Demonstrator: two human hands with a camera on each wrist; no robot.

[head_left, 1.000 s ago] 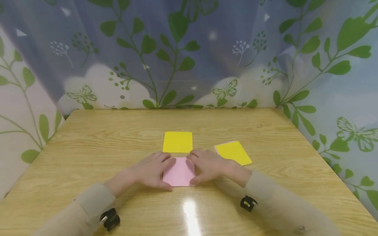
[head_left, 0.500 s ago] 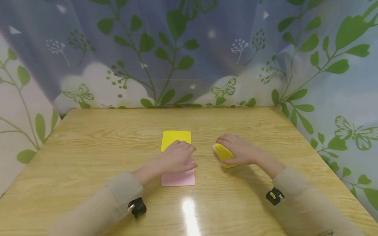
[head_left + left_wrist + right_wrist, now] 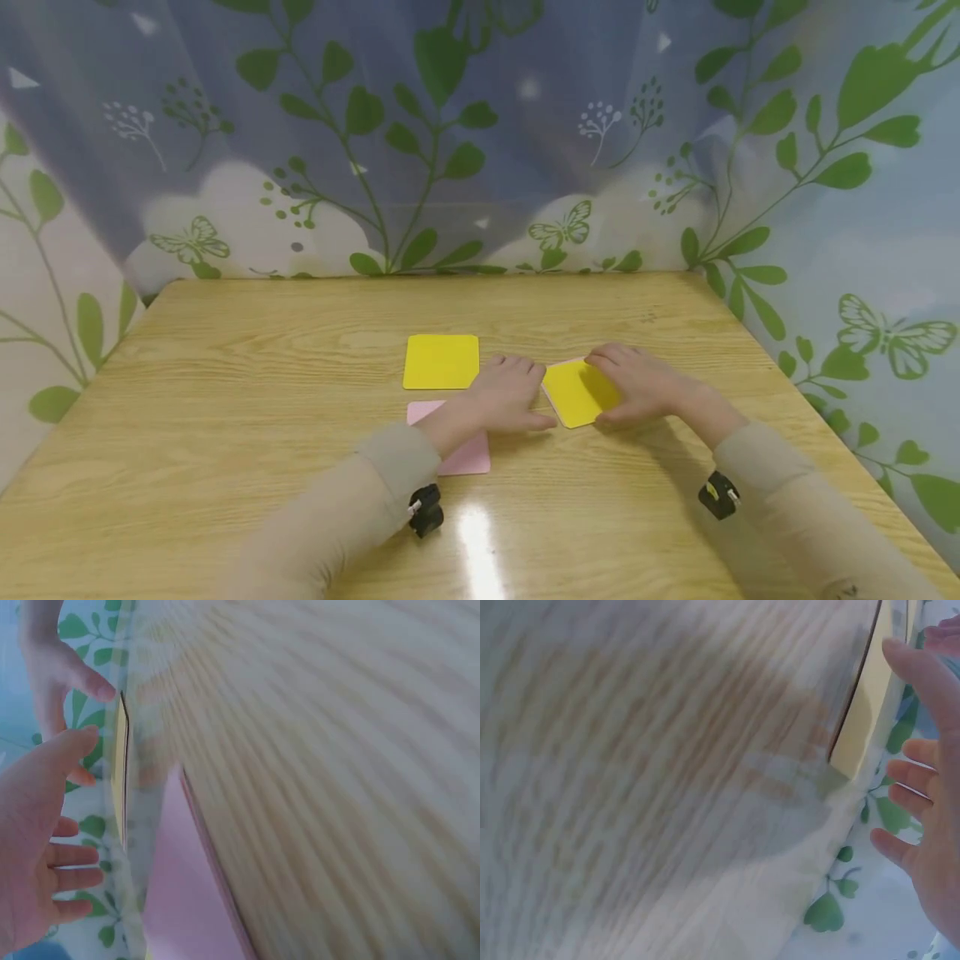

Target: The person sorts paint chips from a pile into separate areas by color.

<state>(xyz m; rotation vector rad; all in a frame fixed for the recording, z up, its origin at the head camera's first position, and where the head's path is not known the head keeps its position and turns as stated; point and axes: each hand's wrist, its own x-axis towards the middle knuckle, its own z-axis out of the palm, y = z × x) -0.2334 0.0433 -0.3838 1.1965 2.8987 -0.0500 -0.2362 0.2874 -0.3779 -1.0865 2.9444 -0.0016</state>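
On the table lie a yellow square card (image 3: 441, 362) at the back and a pink square stack (image 3: 468, 450) in front of it, partly hidden under my left forearm. To the right is a second yellow square (image 3: 573, 390), slightly turned, with a thin pink edge showing beneath. My left hand (image 3: 504, 395) reaches over to its left side, fingers straight and thumb apart. Along its right side my right hand (image 3: 643, 385) spreads thumb and fingers at the edge. In the left wrist view the pink stack (image 3: 191, 892) shows layered edges.
The wooden table (image 3: 262, 350) meets a leaf-patterned curtain (image 3: 420, 150) at the back and on both sides. Black wrist devices (image 3: 426, 510) sit at both cuffs. A bright light reflection lies on the front of the table.
Both hands have left the pink stack's sides. My right hand moved right to the second yellow square, which has turned slightly; my left hand followed rightward across the pink stack.
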